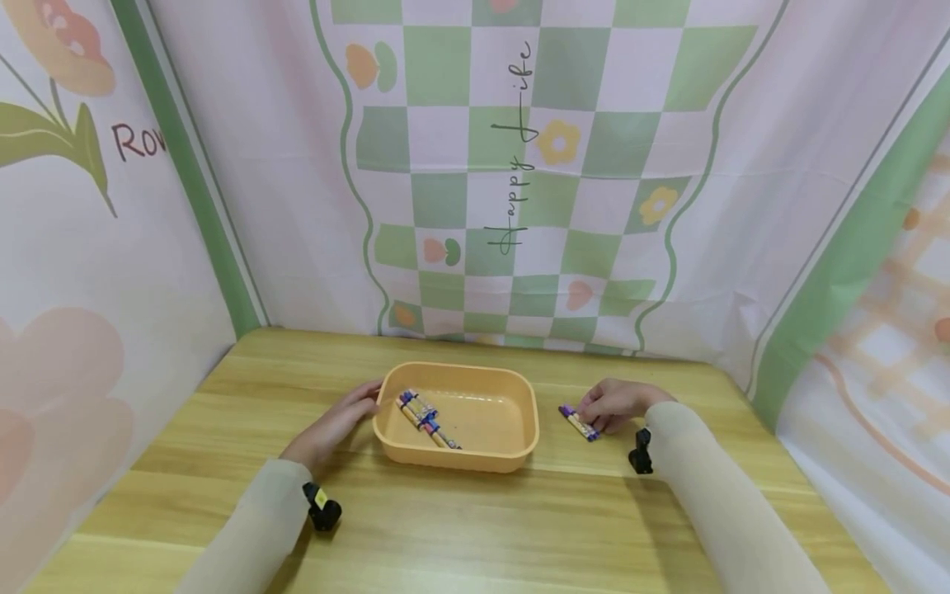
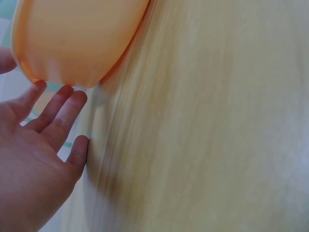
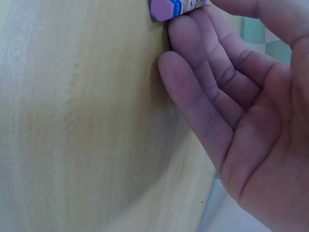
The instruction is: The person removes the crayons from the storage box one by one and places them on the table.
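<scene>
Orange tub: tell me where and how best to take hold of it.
Probably grip the tub by both short ends at the rim, coming from left and right: it sits upright, longest sideways, and the left hand is at its left end.

The crayons (image 1: 576, 421) by the right hand (image 1: 618, 398) are too small for me to read, and it hides part of them. My right wrist view crops them at the top edge; my left wrist view cuts off the orange basin (image 2: 77, 41).

Beige sleeves (image 1: 723, 495), black wrist cameras (image 1: 324, 515) — one yellow-marked
</scene>
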Action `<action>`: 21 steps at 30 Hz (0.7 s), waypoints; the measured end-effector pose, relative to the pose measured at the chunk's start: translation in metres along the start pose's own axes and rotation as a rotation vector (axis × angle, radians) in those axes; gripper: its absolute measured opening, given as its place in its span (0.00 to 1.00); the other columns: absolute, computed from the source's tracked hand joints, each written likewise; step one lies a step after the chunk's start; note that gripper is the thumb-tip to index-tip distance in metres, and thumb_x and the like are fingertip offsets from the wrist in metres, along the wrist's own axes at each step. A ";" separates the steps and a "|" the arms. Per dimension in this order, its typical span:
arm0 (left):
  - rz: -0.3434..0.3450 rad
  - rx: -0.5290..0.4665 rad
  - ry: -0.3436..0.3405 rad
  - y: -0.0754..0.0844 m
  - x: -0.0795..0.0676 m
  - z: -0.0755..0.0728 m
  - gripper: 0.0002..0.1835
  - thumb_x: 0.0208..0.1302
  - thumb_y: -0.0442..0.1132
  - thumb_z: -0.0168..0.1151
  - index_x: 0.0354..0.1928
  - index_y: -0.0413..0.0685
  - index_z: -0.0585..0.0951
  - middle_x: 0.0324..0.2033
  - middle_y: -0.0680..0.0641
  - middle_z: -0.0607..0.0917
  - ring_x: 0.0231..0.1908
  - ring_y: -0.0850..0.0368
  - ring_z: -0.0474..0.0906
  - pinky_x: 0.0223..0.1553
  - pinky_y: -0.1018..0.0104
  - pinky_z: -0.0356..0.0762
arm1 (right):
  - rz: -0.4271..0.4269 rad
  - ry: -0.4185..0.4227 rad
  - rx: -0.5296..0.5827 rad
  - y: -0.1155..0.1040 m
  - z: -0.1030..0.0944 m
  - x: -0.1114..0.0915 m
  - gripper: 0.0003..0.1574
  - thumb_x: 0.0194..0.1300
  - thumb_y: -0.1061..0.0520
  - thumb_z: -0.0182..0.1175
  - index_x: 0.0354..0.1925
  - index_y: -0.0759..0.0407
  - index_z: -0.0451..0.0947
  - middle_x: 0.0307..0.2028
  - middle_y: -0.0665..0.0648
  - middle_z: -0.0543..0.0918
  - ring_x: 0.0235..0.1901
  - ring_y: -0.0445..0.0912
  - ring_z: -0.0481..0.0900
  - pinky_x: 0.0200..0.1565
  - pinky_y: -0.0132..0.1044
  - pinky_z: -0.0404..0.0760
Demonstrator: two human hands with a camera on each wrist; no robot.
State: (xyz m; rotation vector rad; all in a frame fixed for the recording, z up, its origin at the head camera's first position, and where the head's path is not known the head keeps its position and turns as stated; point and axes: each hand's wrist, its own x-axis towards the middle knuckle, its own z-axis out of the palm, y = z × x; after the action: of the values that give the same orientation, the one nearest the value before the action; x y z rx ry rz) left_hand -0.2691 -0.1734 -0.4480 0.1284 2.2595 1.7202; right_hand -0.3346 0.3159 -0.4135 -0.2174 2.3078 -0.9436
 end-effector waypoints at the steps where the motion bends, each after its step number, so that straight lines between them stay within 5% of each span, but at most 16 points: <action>1: 0.001 0.002 0.000 0.000 0.000 0.000 0.33 0.74 0.49 0.49 0.78 0.60 0.58 0.78 0.46 0.53 0.77 0.39 0.37 0.68 0.29 0.26 | 0.001 0.000 0.006 0.000 0.000 0.000 0.15 0.65 0.58 0.63 0.46 0.67 0.80 0.30 0.55 0.83 0.32 0.45 0.82 0.38 0.38 0.84; 15: -0.004 -0.016 0.005 -0.001 0.001 0.000 0.32 0.74 0.48 0.49 0.78 0.61 0.58 0.78 0.45 0.54 0.76 0.40 0.37 0.68 0.30 0.27 | -0.120 -0.043 -0.036 -0.018 -0.016 -0.003 0.16 0.59 0.63 0.57 0.47 0.68 0.78 0.33 0.55 0.80 0.31 0.45 0.76 0.36 0.39 0.79; 21: -0.012 -0.011 0.002 0.001 0.000 0.000 0.33 0.74 0.49 0.49 0.78 0.61 0.58 0.78 0.45 0.54 0.76 0.39 0.38 0.68 0.30 0.27 | -0.119 0.012 -0.061 -0.043 -0.023 -0.007 0.23 0.64 0.57 0.61 0.54 0.69 0.75 0.44 0.64 0.83 0.41 0.54 0.83 0.47 0.48 0.84</action>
State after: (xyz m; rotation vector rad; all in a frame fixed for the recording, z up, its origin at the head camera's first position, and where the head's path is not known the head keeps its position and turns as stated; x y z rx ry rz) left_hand -0.2692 -0.1729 -0.4472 0.1111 2.2477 1.7272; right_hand -0.3468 0.3006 -0.3688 -0.3792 2.3580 -0.9360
